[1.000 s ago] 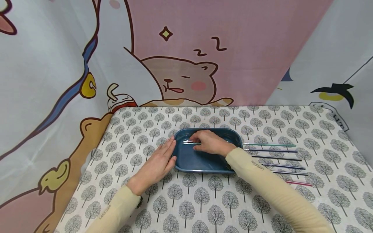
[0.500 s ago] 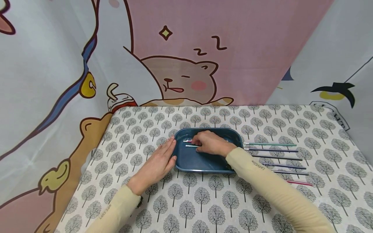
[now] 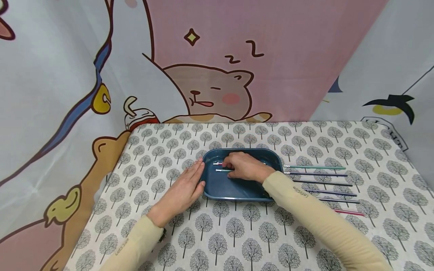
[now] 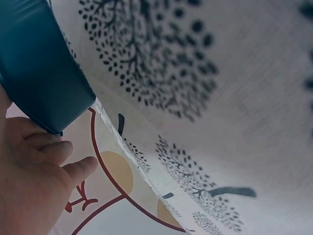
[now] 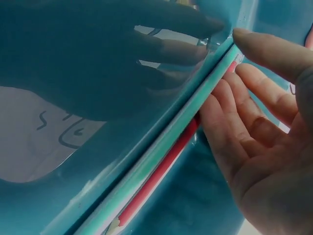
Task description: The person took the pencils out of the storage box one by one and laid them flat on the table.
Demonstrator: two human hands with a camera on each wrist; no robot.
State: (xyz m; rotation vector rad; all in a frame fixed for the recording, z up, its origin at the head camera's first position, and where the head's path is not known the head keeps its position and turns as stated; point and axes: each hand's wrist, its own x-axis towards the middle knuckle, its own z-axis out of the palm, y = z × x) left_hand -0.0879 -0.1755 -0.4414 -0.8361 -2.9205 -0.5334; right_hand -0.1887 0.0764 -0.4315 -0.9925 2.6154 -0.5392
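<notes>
A dark blue tray [image 3: 234, 192] stands mid-table, with a green pencil [image 5: 161, 147] and a red pencil [image 5: 171, 156] lying side by side in it. My right hand [image 3: 245, 165] reaches into the tray over them. In the right wrist view its thumb and curled fingers come from either side of the pencils near one end, with the green one between thumb and fingertips. My left hand [image 3: 184, 188] rests against the tray's left wall with straight fingers; the left wrist view shows those fingers beside the tray's outer side.
Right of the tray lies a row of spaced pencils: a green one [image 3: 318, 167] at the back, several dark ones [image 3: 322, 183], and a red one [image 3: 349, 212] in front. The table has a tree-print cloth [image 3: 217, 241]. Cartoon-print curtains [image 3: 288, 56] stand behind and at the sides.
Inside the tray, the green pencil's end has shifted toward the front, apart from the red one. My right hand has shifted slightly; the left hand stays on the tray.
</notes>
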